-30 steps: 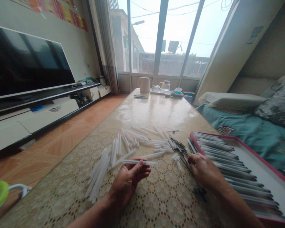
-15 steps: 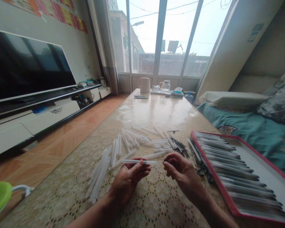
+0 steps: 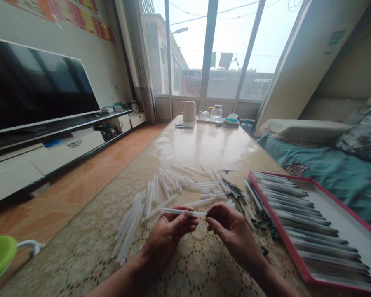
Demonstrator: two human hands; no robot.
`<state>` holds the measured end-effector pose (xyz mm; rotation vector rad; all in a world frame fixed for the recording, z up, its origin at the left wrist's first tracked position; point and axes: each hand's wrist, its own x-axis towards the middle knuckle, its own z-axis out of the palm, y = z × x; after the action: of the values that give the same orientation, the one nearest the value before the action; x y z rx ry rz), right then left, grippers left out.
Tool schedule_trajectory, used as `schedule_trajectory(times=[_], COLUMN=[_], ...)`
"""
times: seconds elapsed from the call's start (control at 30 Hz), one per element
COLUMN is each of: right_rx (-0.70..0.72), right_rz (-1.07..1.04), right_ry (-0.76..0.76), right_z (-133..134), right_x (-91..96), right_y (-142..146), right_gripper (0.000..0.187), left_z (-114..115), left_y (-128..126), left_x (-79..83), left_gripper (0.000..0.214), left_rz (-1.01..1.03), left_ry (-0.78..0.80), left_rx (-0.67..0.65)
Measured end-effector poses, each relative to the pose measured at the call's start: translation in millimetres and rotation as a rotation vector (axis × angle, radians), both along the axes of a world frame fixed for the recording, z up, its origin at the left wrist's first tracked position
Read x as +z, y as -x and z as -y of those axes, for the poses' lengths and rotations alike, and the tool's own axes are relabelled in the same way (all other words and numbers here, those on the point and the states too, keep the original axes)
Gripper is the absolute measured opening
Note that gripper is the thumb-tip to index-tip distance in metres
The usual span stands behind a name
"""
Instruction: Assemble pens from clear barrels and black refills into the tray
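A translucent white pen barrel (image 3: 198, 214) lies level across the fingers of my left hand (image 3: 170, 233), its thumb pressing from above. My right hand (image 3: 230, 225) pinches a small black pen part (image 3: 208, 215), mostly covered by the fingertips, at the barrel's right end. Whether the part is inside the barrel or only against it, I cannot tell. Behind and left of my hands lie many loose white pen barrels (image 3: 128, 231). Thin black refills (image 3: 235, 190) are heaped beyond my right hand, and small black pieces (image 3: 262, 225) lie scattered to its right.
A red-rimmed box (image 3: 281, 233) at the right holds a row of pens (image 3: 312, 231) with black ends. On the far end of the table (image 3: 200, 144) stand a beige jug (image 3: 189, 111), a glass pitcher (image 3: 215, 112) and a tissue pack (image 3: 231, 119). A green seat (image 3: 0, 255) is at the lower left.
My right hand has moved left, bringing the black part from a short gap away up to the barrel's end. The left hand and barrel have barely shifted.
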<state>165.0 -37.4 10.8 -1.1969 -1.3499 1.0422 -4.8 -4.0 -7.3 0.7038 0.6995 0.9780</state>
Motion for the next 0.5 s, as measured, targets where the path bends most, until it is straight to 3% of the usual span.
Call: schedule_trajectory(times=[0.3, 0.5], right_rx=[0.001, 0.052], right_rz=[0.211, 0.265], right_ry=[0.052, 0.014], right_z=[-1.7, 0.6], right_x=[-14.2, -9.2], right_y=[-4.8, -5.1], right_gripper=[0.042, 0.026], left_z=[-1.5, -1.5], left_y=[-0.3, -0.7], left_x=[1.0, 1.4], left_gripper=[0.018, 0.019], left_rz=[-0.020, -0.017], left_ry=[-0.042, -0.025], left_rx=[-0.046, -0.015])
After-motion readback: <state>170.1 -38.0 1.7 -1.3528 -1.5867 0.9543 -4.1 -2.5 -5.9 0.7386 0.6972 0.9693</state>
